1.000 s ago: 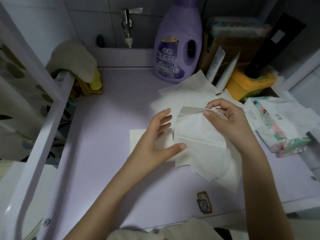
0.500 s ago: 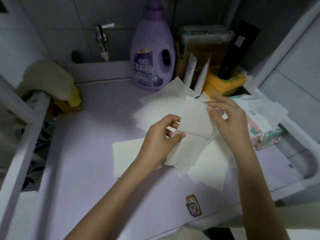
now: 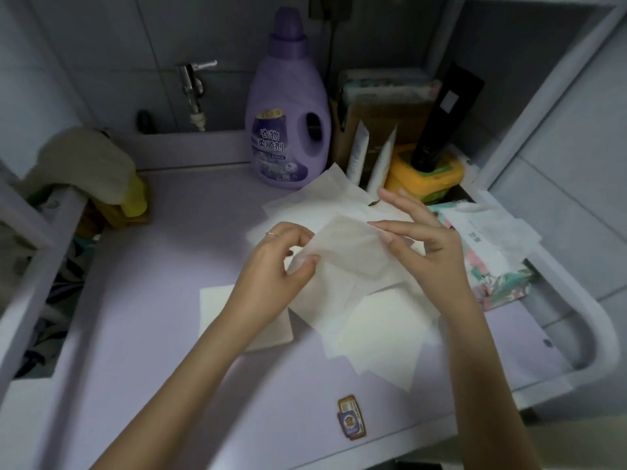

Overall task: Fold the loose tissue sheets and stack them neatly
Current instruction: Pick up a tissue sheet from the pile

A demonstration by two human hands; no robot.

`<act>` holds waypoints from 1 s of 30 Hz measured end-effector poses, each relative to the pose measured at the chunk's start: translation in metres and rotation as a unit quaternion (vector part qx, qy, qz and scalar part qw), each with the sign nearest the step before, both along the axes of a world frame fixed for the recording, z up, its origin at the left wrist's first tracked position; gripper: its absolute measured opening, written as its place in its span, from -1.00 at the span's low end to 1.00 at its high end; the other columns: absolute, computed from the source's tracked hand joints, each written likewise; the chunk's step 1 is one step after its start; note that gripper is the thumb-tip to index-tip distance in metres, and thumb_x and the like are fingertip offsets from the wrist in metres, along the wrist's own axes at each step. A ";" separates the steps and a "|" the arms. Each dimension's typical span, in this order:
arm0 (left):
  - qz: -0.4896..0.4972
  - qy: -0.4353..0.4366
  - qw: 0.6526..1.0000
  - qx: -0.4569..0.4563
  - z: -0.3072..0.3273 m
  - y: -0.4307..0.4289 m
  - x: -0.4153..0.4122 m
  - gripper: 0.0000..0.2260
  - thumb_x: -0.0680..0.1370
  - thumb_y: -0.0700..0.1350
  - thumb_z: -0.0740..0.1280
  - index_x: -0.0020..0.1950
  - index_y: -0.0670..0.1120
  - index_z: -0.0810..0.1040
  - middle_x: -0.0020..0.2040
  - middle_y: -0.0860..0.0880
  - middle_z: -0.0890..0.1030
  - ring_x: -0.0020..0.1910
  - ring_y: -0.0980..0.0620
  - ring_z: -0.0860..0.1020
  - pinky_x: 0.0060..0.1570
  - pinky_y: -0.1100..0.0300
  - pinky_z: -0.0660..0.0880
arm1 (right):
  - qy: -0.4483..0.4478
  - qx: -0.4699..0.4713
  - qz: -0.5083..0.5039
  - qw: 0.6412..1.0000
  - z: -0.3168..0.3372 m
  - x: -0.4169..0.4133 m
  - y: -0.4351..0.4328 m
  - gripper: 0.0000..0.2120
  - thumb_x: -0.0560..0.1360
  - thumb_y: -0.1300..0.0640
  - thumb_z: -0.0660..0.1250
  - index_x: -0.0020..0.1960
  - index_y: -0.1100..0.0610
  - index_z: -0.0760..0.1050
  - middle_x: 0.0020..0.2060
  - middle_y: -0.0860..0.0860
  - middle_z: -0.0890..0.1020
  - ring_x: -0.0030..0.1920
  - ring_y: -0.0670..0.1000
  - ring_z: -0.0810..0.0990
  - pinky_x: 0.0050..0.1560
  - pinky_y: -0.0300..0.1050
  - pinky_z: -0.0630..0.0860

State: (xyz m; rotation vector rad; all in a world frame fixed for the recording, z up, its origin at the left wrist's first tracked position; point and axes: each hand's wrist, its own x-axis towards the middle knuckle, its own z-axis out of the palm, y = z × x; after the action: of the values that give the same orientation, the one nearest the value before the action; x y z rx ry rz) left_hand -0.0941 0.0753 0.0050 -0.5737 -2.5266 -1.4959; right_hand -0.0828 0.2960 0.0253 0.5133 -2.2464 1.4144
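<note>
Over the middle of the table (image 3: 163, 266), item one: a single tissue sheet (image 3: 346, 245), lifted off the surface and stretched between my two grips. It looks doubled over once; the layers cannot be counted with certainty.

Item two: left grip (image 3: 281, 262). Thumb and curled fingers are closed in a pinch on the sheet's left edge.

Item three: right grip (image 3: 420, 242). Thumb and forefinger are closed on the sheet's right edge, with the remaining fingers spread out straight and holding nothing.

Item four: loose sheets (image 3: 383, 330), several, unfolded and overlapping at odd angles, lying on the table directly under and around the held sheet.

Item five: one folded sheet (image 3: 217, 310), flat on the table to the left, partly under my left forearm. I take it for the start of the stack.

Step in hand, as judged: folding the held sheet, early in the task, since most sheets lie unfolded. The next move calls for bringing the two pinched edges together squarely, pressing a crease, then laying the sheet edge to edge on the folded one. The paper is thin, so a light pull only, or it tears or skews.

Surroundings: tissue pack (image 3: 492, 266), floral, just right of the loose sheets; purple softener bottle (image 3: 288, 130) upright at the back; yellow box (image 3: 424, 174) with a black carton (image 3: 444, 117) standing in it; two white tubes (image 3: 358, 150); a tap (image 3: 191, 86) on the wall; a cloth (image 3: 81, 161) draped at far left; a small sticker (image 3: 352, 418) near the front edge.
</note>
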 end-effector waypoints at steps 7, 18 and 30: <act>0.015 -0.043 0.998 0.032 0.013 -0.005 0.009 -0.93 0.52 -0.07 0.26 -0.02 0.05 0.50 -0.26 0.01 0.59 -0.33 -0.04 0.51 -0.29 0.03 0.43 | -0.034 -0.067 0.102 0.992 0.015 0.003 -0.004 -0.83 0.49 0.18 0.34 0.02 0.09 0.69 0.02 -0.05 0.70 0.12 0.04 0.63 0.05 0.03 0.54; 0.025 -0.042 0.982 0.183 0.036 -0.033 0.033 -0.61 0.45 -0.58 0.17 -0.18 -0.16 0.64 -0.06 0.04 0.71 -0.01 0.08 0.66 -0.06 0.25 0.56 | -0.128 -0.127 0.111 0.977 0.002 -0.006 -0.027 -0.67 0.51 -0.05 0.22 0.18 0.06 0.56 0.12 -0.05 0.66 0.21 -0.03 0.57 0.21 -0.18 0.46; 0.057 -0.069 0.959 0.268 0.019 -0.085 0.052 -0.65 0.44 -0.40 0.07 -0.04 -0.14 0.59 -0.23 0.08 0.65 -0.29 0.12 0.56 -0.34 0.29 0.46 | -0.188 -0.150 0.097 0.966 -0.017 -0.004 -0.096 -0.86 0.57 0.31 0.28 -0.15 0.18 0.55 -0.52 0.00 0.49 -0.57 -0.09 0.37 -0.49 -0.28 0.31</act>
State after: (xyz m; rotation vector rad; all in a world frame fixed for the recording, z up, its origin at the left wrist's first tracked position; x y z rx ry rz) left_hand -0.0420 -0.0094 0.0243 -0.2411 -2.0472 -2.1161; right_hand -0.0865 0.1995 0.0081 0.3956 -2.2429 2.0604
